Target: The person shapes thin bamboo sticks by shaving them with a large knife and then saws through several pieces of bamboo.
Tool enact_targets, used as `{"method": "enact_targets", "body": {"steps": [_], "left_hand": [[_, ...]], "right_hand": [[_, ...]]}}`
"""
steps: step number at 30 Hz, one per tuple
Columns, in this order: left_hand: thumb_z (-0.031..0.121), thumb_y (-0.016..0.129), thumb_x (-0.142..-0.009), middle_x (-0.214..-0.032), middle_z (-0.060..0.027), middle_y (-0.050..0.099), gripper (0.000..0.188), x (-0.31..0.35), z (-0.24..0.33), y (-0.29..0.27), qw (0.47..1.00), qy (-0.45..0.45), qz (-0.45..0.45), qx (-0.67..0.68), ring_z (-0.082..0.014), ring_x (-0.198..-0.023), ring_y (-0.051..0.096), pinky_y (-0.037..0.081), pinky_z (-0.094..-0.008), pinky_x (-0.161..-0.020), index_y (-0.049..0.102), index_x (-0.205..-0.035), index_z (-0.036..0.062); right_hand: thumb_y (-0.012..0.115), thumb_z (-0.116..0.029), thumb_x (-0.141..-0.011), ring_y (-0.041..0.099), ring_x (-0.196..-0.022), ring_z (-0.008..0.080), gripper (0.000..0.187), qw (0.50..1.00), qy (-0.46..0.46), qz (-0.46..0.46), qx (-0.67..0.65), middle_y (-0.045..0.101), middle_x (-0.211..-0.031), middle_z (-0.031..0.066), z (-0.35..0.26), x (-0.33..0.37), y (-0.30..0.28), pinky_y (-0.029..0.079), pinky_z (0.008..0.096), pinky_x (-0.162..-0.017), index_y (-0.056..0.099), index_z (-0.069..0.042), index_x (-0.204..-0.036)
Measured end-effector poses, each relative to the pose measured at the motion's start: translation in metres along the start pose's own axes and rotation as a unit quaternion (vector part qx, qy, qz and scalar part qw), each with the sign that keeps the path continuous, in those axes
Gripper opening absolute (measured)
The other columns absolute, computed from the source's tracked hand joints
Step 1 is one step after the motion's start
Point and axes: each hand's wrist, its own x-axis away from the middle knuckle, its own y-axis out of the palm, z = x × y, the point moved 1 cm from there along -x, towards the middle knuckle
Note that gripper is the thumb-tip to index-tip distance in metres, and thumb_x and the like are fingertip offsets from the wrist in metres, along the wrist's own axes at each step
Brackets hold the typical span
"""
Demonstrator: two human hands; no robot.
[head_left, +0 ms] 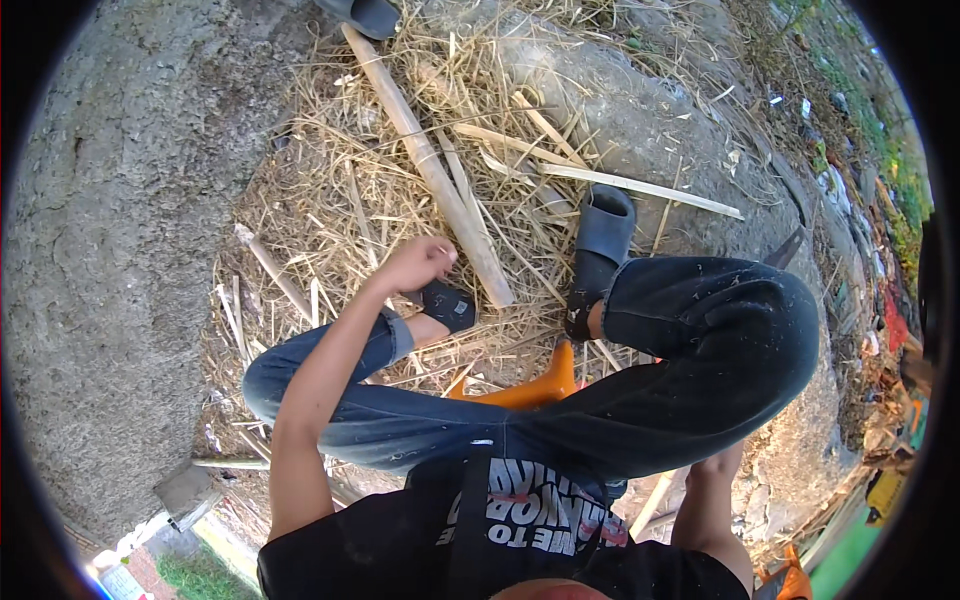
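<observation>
We see a long wooden pole (430,165) lying on the straw (330,190), its lower end between the two feet. The left grip (420,262) hovers just left of that end, above the black sock (440,306); its fingers look curled but are blurred, so we cannot tell whether they hold anything. The right grip (716,464) is mostly hidden behind the right thigh, and we cannot tell its state. We notice bold white lettering with red touches upside down across the black T-shirt (370,540); the sock's grey patch is too small for us to read.
</observation>
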Motion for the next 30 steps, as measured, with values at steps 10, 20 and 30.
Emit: {"method": "enact_targets", "body": {"steps": [10,20,30], "left_hand": [[0.040,0.068,-0.097,-0.147,-0.0225,0.055,0.070,-0.170,0.042,0.070,0.982,0.022,0.189,0.013,-0.0302,-0.138,0.053,0.045,-0.0364,-0.110,0.046,-0.149,-0.0008],[0.028,0.066,-0.100,-0.133,-0.0188,0.064,0.044,-0.084,-0.017,0.226,0.990,0.069,0.006,-0.125,-0.0315,-0.127,0.060,0.048,-0.0410,-0.104,0.062,-0.134,-0.0005],[0.027,0.065,-0.101,-0.132,-0.0176,0.065,0.042,0.008,-0.046,0.150,0.996,-0.030,0.082,-0.030,-0.0297,-0.125,0.061,0.049,-0.0399,-0.102,0.062,-0.133,-0.0004]], "right_hand": [[0.073,-0.025,-0.086,0.069,-0.096,0.0316,0.028,0.990,-0.125,-0.018,-0.065,0.071,-0.105,0.0166,-0.086,0.028,0.041,0.055,0.0421,-0.080,0.072,0.002,-0.090],[0.081,-0.022,-0.081,0.067,-0.094,0.0279,0.025,0.980,-0.192,0.000,0.052,0.067,-0.105,0.0119,-0.088,0.123,0.120,0.054,0.0386,-0.079,0.073,0.001,-0.087],[0.074,-0.014,-0.079,0.062,-0.104,0.0357,0.023,0.948,-0.239,-0.209,0.025,0.065,-0.108,0.0171,-0.100,0.187,0.121,0.053,0.0421,-0.088,0.070,0.002,-0.095]]}}
